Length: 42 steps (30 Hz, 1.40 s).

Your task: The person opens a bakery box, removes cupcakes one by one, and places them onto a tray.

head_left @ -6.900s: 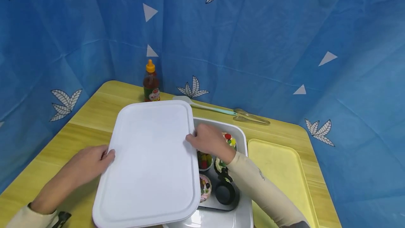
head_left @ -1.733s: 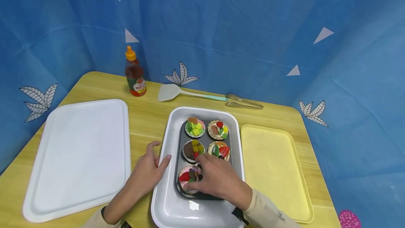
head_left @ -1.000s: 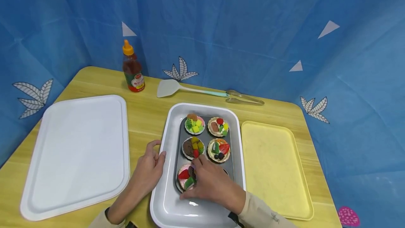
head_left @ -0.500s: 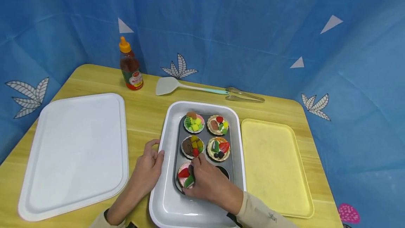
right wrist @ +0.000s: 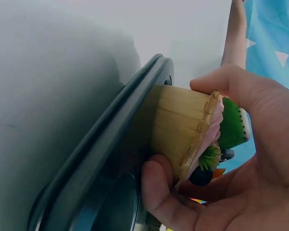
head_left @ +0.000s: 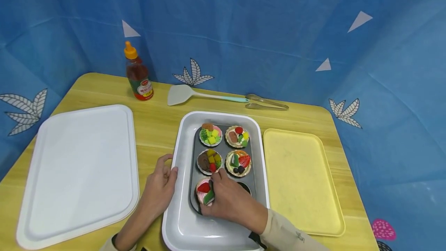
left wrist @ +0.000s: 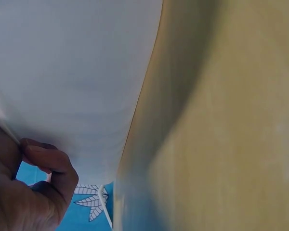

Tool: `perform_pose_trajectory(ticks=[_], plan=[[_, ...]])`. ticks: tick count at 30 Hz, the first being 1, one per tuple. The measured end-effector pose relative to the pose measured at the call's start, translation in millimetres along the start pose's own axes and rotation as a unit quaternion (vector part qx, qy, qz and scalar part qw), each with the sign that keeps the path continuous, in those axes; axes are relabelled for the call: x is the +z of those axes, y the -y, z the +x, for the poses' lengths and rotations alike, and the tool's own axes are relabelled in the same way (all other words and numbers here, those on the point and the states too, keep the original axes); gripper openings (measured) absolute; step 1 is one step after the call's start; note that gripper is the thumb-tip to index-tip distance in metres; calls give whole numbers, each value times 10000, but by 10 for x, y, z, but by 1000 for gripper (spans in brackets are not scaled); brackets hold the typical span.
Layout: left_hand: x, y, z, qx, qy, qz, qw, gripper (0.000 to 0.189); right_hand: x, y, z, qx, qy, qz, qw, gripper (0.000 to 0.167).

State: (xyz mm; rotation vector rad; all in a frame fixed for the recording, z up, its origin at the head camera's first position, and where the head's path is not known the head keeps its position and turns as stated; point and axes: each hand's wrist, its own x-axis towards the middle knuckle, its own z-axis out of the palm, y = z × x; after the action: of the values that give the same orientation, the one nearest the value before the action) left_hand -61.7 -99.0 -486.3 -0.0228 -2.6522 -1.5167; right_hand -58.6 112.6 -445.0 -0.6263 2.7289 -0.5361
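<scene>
Right hand (head_left: 231, 200): thumb and fingers pinch the pink cupcake (right wrist: 180, 125) by opposite sides of its pale wall, below the frilled edge. Left hand (head_left: 158, 189): thumb and a bent finger hold the left rim of the deep white dish (head_left: 205, 231). The cupcake is at the near-left well of the dark muffin pan (head_left: 222, 148), which lies inside the dish; much of its wall shows above the pan, but whether its base is free cannot be told. Handling, as judged: light and fairly stiff, so modest pressure should serve; the wall looks smooth enough to slip under a loose hold. The raised topping appears the fragile part; the sides offer the better purchase. Beyond it sit the chocolate cupcake (head_left: 209, 165) and strawberry cupcake (head_left: 238, 169), spaced closely enough that fingertips could brush them. Flanking the dish: a flat white tray (head_left: 83, 173), left, and a yellow tray (head_left: 301, 181), right. Farther back on the tabletop (head_left: 153, 127): an upright sauce bottle (head_left: 139, 78), a spatula (head_left: 179, 94) and tongs (head_left: 266, 107), before a blue curtain (head_left: 261, 30).
</scene>
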Motion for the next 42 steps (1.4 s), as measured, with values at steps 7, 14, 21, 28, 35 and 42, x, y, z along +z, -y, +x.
perform_pose_trajectory(ticks=[7,14,21,28,35,42], plan=[[16,-2,11,17,19,24,10000,35,-50,-11,-10,203,88,178,9996,73],[15,-1,12,-186,153,-99,9997,36,-231,11,-61,155,-43,428,9990,67],[7,6,12,-202,141,-156,9996,36,-481,-33,-107,43,-550,303,9980,61],[-2,6,6,-219,123,-224,9994,36,-770,-193,-83,416,-1108,214,9927,58],[-24,-14,-27,-421,262,-375,9981,37,-1061,-502,-24,1092,-1268,457,9848,63],[-26,-43,-8,-196,234,-52,9995,36,-1270,-984,65,1706,-1255,568,9757,62]])
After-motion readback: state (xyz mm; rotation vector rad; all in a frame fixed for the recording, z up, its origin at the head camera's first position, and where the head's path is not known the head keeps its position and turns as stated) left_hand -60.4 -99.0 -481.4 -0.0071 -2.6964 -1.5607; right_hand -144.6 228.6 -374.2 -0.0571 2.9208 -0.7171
